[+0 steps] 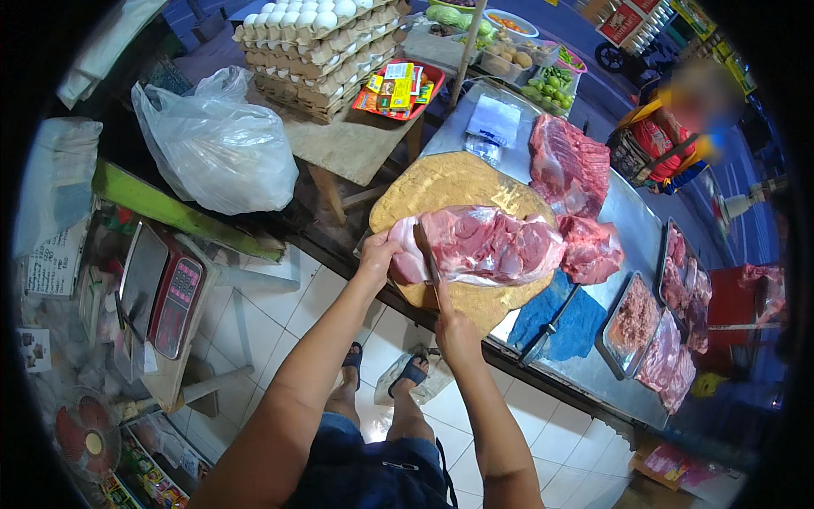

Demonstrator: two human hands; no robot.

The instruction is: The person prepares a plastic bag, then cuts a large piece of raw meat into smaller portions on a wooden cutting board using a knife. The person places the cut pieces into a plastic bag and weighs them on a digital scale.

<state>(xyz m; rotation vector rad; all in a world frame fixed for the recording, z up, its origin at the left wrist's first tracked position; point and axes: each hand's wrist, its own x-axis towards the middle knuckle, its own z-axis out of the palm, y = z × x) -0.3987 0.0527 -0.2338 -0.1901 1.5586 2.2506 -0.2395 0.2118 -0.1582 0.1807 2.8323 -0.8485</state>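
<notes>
A large slab of raw pork (500,246) lies across a thick round wooden chopping board (432,180) at the table's edge. My left hand (377,257) is closed on the slab's pale, fatty left end. My right hand (459,341) grips a knife (428,254) by its handle, in front of the board. The dark blade points away from me and meets the meat a little right of my left hand. How deep the edge sits cannot be made out. Touching the slab's right end is a smaller chunk of pork (591,250).
A blue cloth (543,310) with a rod-like tool (553,327) lies right of the board. Beyond are ribbed meat (570,161) and a tray of ground meat (630,327). Stacked egg trays (318,59), a plastic bag (220,148) and a scale (165,288) are left. A person (670,136) is across the table.
</notes>
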